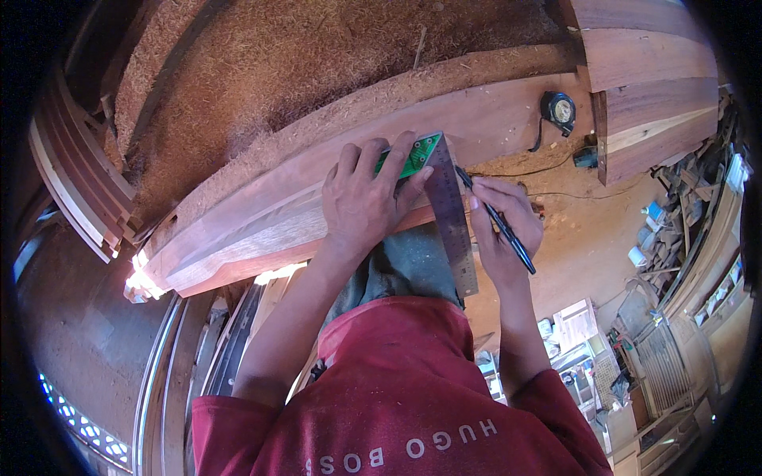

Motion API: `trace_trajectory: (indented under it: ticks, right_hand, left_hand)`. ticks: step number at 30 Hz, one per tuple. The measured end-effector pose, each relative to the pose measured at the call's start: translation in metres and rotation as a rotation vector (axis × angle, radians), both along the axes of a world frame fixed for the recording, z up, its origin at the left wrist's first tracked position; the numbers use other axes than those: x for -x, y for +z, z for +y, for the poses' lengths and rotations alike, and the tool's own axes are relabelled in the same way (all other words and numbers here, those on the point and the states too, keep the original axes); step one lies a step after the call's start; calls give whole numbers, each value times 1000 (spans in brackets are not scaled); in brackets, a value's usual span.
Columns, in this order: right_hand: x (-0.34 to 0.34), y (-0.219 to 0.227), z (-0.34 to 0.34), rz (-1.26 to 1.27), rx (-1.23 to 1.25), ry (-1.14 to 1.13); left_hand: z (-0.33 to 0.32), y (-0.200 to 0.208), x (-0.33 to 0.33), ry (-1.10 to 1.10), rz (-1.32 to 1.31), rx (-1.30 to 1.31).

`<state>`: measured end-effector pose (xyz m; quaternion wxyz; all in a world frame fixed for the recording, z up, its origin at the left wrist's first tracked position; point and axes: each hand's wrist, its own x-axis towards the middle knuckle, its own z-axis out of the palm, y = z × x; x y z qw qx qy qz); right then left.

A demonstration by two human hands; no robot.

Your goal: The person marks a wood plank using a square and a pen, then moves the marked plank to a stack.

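Observation:
My left hand point(361, 190) is closed over the green handle of a try square point(454, 230), pressing it against a reddish wooden board point(254, 246). The square's long metal blade reaches across the board's edge and out toward my body. In my right hand point(509, 218) is a dark pen point(516, 247), pinched between thumb and fingers. Its tip points up and left, close beside the blade near the handle. Whether the tip touches the wood I cannot tell.
A black tape measure point(558, 111) lies on the plank to the right. Wood shavings point(317, 71) cover the area beyond the board. Large planks point(651, 47) are stacked at the far right, curved strips point(75, 174) at the left. Offcuts point(690, 198) are piled on the right.

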<state>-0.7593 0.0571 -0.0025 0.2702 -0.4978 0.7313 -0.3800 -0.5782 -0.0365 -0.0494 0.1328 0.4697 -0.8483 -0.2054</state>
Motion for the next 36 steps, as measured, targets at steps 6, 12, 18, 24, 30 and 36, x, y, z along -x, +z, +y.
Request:
trace_trajectory:
  ticks: [6, 12, 18, 24, 30, 36]
  right_hand:
    - [5, 23, 39, -9, -119, 38]
    - [23, 19, 5, 12, -209, 191]
    - [27, 11, -75, 38, -130, 202]
    - [26, 10, -72, -158, 74, -85]
    - [27, 25, -55, -238, 71, -290]
    - [12, 54, -94, -210, 333, -229]
  left_hand:
    - [0, -3, -2, -2, 26, 11]
    - [0, 0, -1, 0, 0, 14]
    - [0, 2, 1, 19, 42, -37]
    - [-1, 7, -2, 29, 28, -70]
    - [-4, 12, -9, 30, 84, -262]
    - [-33, 1, -56, 707, 503, -280]
